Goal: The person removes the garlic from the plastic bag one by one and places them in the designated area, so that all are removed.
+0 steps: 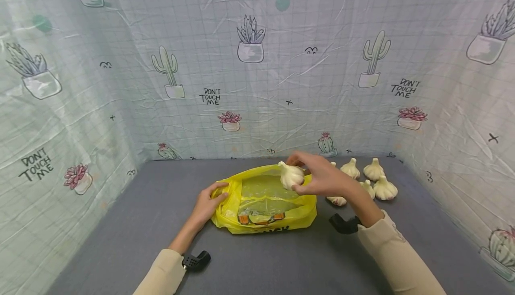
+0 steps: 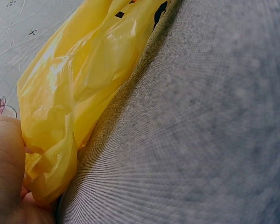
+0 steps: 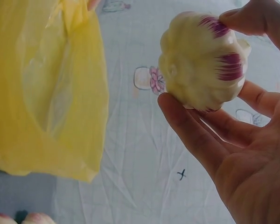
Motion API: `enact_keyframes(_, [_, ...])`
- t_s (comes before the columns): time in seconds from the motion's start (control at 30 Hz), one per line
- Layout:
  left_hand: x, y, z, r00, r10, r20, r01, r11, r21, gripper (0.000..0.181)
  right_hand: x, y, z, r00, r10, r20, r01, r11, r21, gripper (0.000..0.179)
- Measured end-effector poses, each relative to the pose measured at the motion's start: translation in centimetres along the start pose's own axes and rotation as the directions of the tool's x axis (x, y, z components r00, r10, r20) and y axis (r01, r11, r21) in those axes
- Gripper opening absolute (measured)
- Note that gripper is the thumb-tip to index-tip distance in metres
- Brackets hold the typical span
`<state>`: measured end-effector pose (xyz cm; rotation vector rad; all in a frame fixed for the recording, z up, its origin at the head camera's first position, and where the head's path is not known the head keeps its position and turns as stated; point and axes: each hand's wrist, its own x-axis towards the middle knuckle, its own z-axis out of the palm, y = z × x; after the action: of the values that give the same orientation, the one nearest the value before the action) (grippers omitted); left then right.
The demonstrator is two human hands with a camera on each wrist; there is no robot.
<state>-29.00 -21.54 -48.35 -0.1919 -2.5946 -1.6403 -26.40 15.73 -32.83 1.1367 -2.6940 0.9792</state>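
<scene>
A yellow plastic bag [image 1: 257, 228] lies on the grey table with its mouth spread wide. My left hand [image 1: 207, 203] pinches the bag's left edge between thumb and fingers; the left wrist view has the crumpled yellow film [image 2: 56, 121] gathered at the thumb. Over the right part of the bag's mouth, my right hand [image 1: 319, 174] holds a garlic bulb [image 1: 290, 175] by its fingertips. In the right wrist view, that bulb [image 3: 203, 60] is cream-white with purple streaks, and thumb and fingers grip it from opposite sides.
Several more garlic bulbs [image 1: 385, 188] sit at the table's back right, some partly hidden behind the right hand and forearm. A patterned curtain [image 1: 289, 85] encloses the back and sides of the grey table [image 1: 132, 223]. Black wrist cameras [image 1: 196, 261] are strapped to both wrists.
</scene>
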Motion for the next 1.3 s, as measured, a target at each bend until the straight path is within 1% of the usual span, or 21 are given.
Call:
enact_keyframes(0.27, [0.1,-0.2,-0.1,1.0,-0.002,-0.005,0.003,1.0,0.011,0.038,-1.4,0.5,-0.5,1.0,-0.006,0.0,0.006,1.0,0.009,0.053])
enact_keyframes(0.53, [0.0,-0.1,-0.1,1.0,0.006,-0.006,-0.006,1.0,0.02,0.037,-2.7,1.0,-0.9,1.0,0.015,-0.019,-0.016,0.998,-0.057,0.05])
enact_keyframes(0.77, [-0.1,-0.1,-0.1,1.0,0.013,-0.005,-0.013,1.0,0.012,0.037,-3.7,1.5,-1.3,0.998,0.057,-0.003,-0.057,0.998,-0.031,0.048])
enact_keyframes(0.87, [-0.1,-0.1,-0.1,1.0,0.002,-0.006,-0.002,1.0,0.01,0.037,-4.2,1.8,-1.5,0.997,0.074,0.0,-0.074,0.997,-0.018,0.05])
enact_keyframes(1.07, [-0.1,0.0,0.0,1.0,0.001,-0.006,-0.001,1.0,0.013,0.037,-4.9,2.3,-1.8,0.995,0.102,0.0,-0.102,0.994,-0.036,0.052])
enact_keyframes(1.3, [0.0,-0.1,0.0,1.0,-0.003,-0.003,0.003,1.0,0.006,0.037,-5.8,3.0,-2.2,0.994,0.111,0.006,-0.111,0.993,-0.038,0.054])
